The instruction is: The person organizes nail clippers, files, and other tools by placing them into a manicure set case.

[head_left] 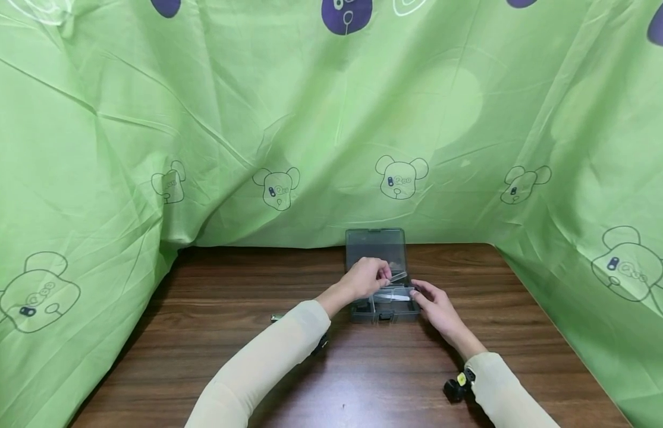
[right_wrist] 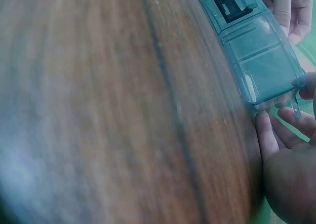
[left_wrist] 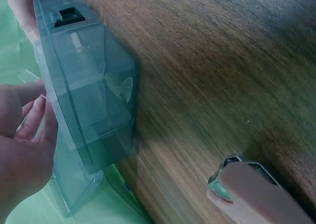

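A see-through grey plastic storage box [head_left: 385,317] stands on the table with its lid [head_left: 375,246] raised at the back. Above its compartments, my left hand [head_left: 367,278] pinches a small clear plastic strip [head_left: 399,277] between thumb and fingers. In the left wrist view the strip's end [left_wrist: 29,76] shows beyond the fingertips of that hand [left_wrist: 24,140]. My right hand [head_left: 439,310] grips the box's right end, thumb on the rim and fingers against the outer wall. A whitish flat piece [head_left: 391,297] lies inside the box.
Left of the box, partly behind the left sleeve, is a small object with a green end [head_left: 276,318]; the left wrist view shows a beige body [left_wrist: 247,184] on it. A green curtain [head_left: 320,148] hangs round the brown wooden table [head_left: 229,285].
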Motion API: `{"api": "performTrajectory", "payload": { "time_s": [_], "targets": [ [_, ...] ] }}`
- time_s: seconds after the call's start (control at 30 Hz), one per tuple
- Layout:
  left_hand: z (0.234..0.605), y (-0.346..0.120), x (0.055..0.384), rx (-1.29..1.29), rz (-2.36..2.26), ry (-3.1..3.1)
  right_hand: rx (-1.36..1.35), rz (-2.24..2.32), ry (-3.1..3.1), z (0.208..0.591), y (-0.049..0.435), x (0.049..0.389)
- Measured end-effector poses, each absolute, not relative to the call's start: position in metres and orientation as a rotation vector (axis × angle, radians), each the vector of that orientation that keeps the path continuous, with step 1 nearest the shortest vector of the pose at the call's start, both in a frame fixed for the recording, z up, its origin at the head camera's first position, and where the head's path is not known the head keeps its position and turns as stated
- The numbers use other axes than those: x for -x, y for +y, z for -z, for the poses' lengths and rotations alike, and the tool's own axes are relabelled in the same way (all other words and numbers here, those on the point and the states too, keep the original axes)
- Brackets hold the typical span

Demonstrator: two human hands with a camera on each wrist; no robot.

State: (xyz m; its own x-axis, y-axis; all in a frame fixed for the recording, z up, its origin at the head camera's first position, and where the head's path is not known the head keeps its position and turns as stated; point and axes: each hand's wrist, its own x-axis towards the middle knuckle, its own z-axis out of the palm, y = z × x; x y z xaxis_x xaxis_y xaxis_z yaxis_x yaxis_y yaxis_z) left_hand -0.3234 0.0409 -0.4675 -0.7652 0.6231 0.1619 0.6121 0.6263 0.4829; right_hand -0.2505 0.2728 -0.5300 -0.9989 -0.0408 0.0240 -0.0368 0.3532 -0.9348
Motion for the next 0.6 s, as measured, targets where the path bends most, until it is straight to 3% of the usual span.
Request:
{"api": "performTrajectory", "payload": {
  "time_s": [0.23, 0.6],
  "targets": [
    [0.468, 0.04, 0.322, -1.037, -0.869, 2.812, 0.092, 1.781, 2.599, 0.53, 0.272, 0.251],
    [0.465, 0.015, 0.324, -1.2, -1.16, 2.745, 0.1, 1.767, 2.597, 0.526, 0.273, 0.249]
  ]
}}
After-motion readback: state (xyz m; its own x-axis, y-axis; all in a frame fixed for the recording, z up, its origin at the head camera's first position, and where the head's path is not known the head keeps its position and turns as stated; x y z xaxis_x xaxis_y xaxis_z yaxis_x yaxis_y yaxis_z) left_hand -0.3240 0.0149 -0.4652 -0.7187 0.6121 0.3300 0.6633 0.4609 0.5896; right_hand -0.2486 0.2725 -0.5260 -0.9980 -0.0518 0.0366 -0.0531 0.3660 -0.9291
